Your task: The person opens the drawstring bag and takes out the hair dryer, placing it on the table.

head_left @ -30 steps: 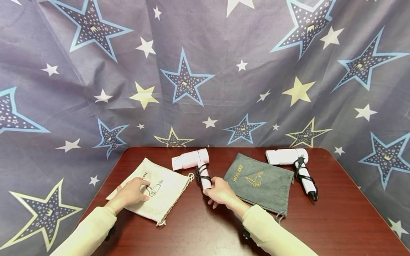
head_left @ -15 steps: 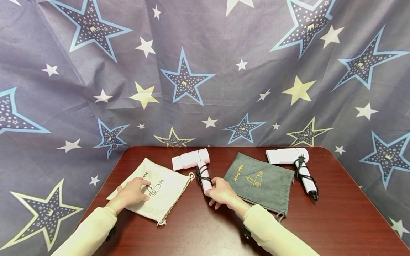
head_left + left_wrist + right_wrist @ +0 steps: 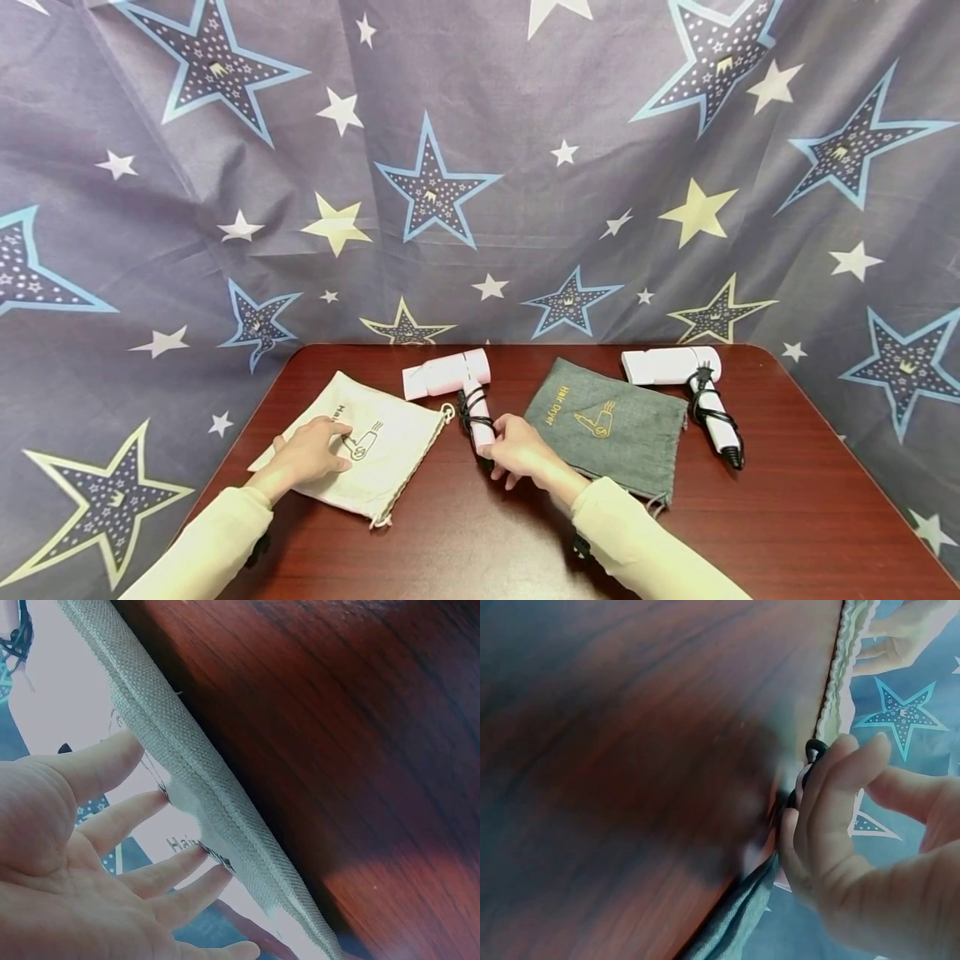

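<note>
My left hand (image 3: 311, 450) rests on a cream drawstring bag (image 3: 390, 417) printed with a hair dryer picture. In the left wrist view its fingers (image 3: 124, 817) are spread, their tips at the bag's cloth. A pink hair dryer (image 3: 450, 373), black cord (image 3: 468, 408) wound round its handle, lies between the two bags. My right hand (image 3: 525, 450) is at the lower end of that handle, fingers loosely bent and right beside it. From the right wrist, bent fingers (image 3: 829, 802) overlap the handle end and part of the cord.
A grey drawstring bag (image 3: 607, 425) lettered "Hair Dryer" lies just right of my right hand. Farther right is a white hair dryer (image 3: 667, 367) with its black cord wrapped. The dark red table (image 3: 442, 542) ends at a star-printed curtain (image 3: 525, 217).
My right hand has shifted slightly right and toward me, uncovering more of the pink hair dryer's handle end. The dryer, both bags and my left hand stay put.
</note>
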Motion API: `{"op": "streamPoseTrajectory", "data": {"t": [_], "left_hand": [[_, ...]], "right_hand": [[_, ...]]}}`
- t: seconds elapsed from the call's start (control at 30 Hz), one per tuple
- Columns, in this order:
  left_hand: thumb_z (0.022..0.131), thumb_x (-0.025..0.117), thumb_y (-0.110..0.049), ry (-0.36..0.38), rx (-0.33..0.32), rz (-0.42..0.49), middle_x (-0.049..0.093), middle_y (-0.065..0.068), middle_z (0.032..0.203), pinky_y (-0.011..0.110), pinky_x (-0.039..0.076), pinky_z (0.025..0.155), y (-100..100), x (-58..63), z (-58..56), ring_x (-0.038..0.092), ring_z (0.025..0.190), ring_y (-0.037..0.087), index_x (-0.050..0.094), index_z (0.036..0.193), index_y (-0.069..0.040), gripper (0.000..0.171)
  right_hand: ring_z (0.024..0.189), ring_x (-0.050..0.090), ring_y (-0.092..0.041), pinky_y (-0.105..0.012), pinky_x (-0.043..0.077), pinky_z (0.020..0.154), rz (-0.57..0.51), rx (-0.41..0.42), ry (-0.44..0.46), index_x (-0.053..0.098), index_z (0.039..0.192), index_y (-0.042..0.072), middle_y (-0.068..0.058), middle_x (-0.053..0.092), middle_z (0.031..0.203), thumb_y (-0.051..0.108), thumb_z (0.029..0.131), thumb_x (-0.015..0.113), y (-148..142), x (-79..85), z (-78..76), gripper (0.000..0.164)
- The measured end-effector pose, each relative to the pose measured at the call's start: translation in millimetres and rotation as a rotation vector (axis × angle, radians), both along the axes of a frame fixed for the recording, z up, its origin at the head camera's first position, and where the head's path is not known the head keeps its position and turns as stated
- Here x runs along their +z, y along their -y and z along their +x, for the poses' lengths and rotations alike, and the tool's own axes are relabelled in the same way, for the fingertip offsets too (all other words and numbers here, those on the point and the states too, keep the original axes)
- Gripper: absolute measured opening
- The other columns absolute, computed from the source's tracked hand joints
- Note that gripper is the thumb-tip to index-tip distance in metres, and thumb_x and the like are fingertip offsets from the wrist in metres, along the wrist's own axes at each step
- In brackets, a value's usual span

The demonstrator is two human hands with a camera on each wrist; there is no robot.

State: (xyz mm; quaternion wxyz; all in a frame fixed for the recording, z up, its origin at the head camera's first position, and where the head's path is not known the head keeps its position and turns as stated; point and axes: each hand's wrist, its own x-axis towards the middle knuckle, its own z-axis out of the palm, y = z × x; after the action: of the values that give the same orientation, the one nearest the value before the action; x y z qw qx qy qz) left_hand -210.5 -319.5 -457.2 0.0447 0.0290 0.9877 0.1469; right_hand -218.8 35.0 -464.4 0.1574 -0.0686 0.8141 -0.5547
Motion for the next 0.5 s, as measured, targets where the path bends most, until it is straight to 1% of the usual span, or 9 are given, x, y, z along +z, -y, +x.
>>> {"op": "streamPoseTrajectory", "data": {"t": [0.1,0.17,0.27,0.33,0.4,0.5], "left_hand": [[0.080,0.091,-0.022,0.002,-0.004,-0.007,0.056,0.032,0.140,0.088,0.026,0.092,1,-1.5,-0.2,0.054,0.125,0.057,0.068,0.136,-0.004,0.063],[0.081,0.090,-0.023,0.006,-0.011,-0.017,0.055,0.032,0.141,0.087,0.027,0.092,2,-2.9,0.1,0.054,0.126,0.057,0.067,0.137,-0.004,0.063],[0.086,0.086,-0.026,-0.004,-0.016,-0.030,0.057,0.031,0.138,0.085,0.031,0.091,2,-2.6,0.8,0.055,0.124,0.056,0.067,0.135,-0.004,0.057],[0.089,0.082,-0.027,-0.040,-0.022,-0.046,0.061,0.030,0.132,0.082,0.037,0.088,1,-0.2,1.0,0.058,0.120,0.055,0.069,0.132,-0.003,0.050],[0.093,0.078,-0.025,-0.095,-0.032,-0.046,0.063,0.029,0.126,0.078,0.044,0.085,-1,3.6,-0.4,0.061,0.116,0.054,0.070,0.128,-0.002,0.043],[0.095,0.074,-0.018,-0.200,-0.068,-0.018,0.065,0.030,0.121,0.071,0.051,0.084,-7,13.3,-7.6,0.063,0.113,0.053,0.071,0.125,0.003,0.036]], "right_hand": [[0.055,0.067,-0.021,-0.030,0.050,0.040,0.009,-0.007,-0.016,0.055,0.122,-0.006,-0.012,0.064,0.082,0.006,0.093,0.075,-4,1.2,-0.3,0.037],[0.056,0.067,-0.022,-0.029,0.049,0.040,-0.004,-0.010,-0.020,0.055,0.124,-0.006,-0.012,0.064,0.083,0.007,0.095,0.074,-7,2.7,-0.6,0.038],[0.059,0.067,-0.023,-0.027,0.047,0.040,-0.035,-0.016,-0.033,0.056,0.126,-0.007,-0.012,0.065,0.087,0.009,0.097,0.071,-13,7.6,-2.7,0.037],[0.060,0.067,-0.025,-0.028,0.048,0.040,-0.044,-0.019,-0.056,0.058,0.126,-0.006,-0.012,0.066,0.091,0.009,0.098,0.069,-19,11.1,-4.9,0.034],[0.064,0.068,-0.027,-0.030,0.051,0.042,-0.033,-0.019,-0.090,0.061,0.125,-0.004,-0.011,0.066,0.093,0.010,0.099,0.069,-27,16.5,-8.0,0.031],[0.072,0.069,-0.028,-0.034,0.056,0.052,0.037,0.013,-0.170,0.064,0.122,0.000,-0.008,0.066,0.094,0.012,0.100,0.068,-44,26.3,-13.4,0.026]]}}
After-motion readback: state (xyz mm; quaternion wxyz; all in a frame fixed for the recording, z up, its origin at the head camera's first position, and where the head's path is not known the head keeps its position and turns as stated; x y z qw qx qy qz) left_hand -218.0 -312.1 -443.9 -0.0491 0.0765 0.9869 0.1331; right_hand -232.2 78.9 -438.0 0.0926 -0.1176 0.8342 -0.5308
